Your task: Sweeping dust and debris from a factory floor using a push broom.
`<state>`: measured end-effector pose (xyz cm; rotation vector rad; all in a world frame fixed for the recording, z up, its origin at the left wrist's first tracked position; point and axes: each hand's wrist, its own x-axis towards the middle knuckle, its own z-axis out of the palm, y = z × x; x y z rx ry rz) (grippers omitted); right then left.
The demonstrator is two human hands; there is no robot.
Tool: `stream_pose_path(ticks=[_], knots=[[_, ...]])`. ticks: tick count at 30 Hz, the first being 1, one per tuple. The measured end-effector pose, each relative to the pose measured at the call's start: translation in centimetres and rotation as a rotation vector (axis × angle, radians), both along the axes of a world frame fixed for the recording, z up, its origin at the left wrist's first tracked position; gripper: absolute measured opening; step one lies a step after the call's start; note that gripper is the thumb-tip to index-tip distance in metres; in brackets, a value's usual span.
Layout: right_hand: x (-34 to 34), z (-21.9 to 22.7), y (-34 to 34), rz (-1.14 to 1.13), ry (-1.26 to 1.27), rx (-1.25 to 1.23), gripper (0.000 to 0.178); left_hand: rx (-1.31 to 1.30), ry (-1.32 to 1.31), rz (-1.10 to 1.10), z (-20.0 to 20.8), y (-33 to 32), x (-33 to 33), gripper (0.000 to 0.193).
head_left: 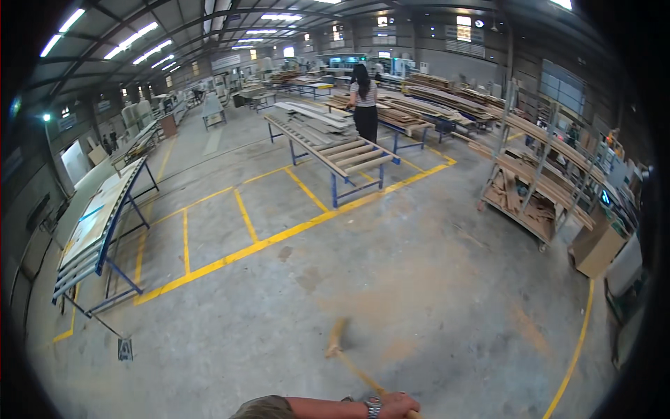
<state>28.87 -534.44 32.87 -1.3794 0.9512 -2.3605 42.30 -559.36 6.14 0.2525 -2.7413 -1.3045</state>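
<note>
My left hand (398, 405) is at the lower edge, its forearm crossing from the left with a metal-banded watch (374, 406) at the wrist. The fingers wrap round the yellowish handle of a broom (361, 370). From the hand, the handle slants away to the upper left, down to the broom head (336, 338), which is low at the concrete floor and smeared by motion. Brownish dust (401, 349) lies on the floor to the right of the head. My right hand is out of sight.
Yellow lines (230, 257) mark the floor ahead. A blue-legged roller table (356, 155) carries boards, and a person (363, 98) stands behind it. Another roller table (105, 216) is at left. On the right stand a wheeled rack of wood (534, 185) and a cardboard box (599, 248).
</note>
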Motion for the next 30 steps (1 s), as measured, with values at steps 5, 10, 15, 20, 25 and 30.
stream_pose_path(ticks=[5, 10, 15, 20, 25, 30], knots=[[-1.3, -3.4, -8.6, 0.206, -0.449, 0.41, 0.025, -0.106, -0.257, 0.272, -2.0, -3.9, 7.3, 0.018], [-6.3, -12.8, -14.7, 0.663, -0.492, 0.618, 0.023, -0.059, -0.545, 0.605, -7.6, -3.4, 12.5, 0.016], [-10.2, -14.9, -18.4, 0.817, -0.394, 0.687, 0.015, -0.094, -0.679, 0.664, -11.2, -1.5, 9.0, 0.024], [-19.2, -13.6, -15.6, 0.553, -0.309, 0.758, 0.014, -0.009, -0.505, 0.577, -13.4, -1.9, -2.8, 0.021], [-25.4, -3.8, -7.9, 0.371, -0.156, 0.537, 0.018, -0.072, -0.205, 0.389, -8.1, -1.1, -18.6, 0.012], [-22.5, 2.3, -5.0, 0.188, 0.108, 0.455, 0.011, -0.034, 0.087, 0.366, -5.4, -1.0, -28.5, 0.012]])
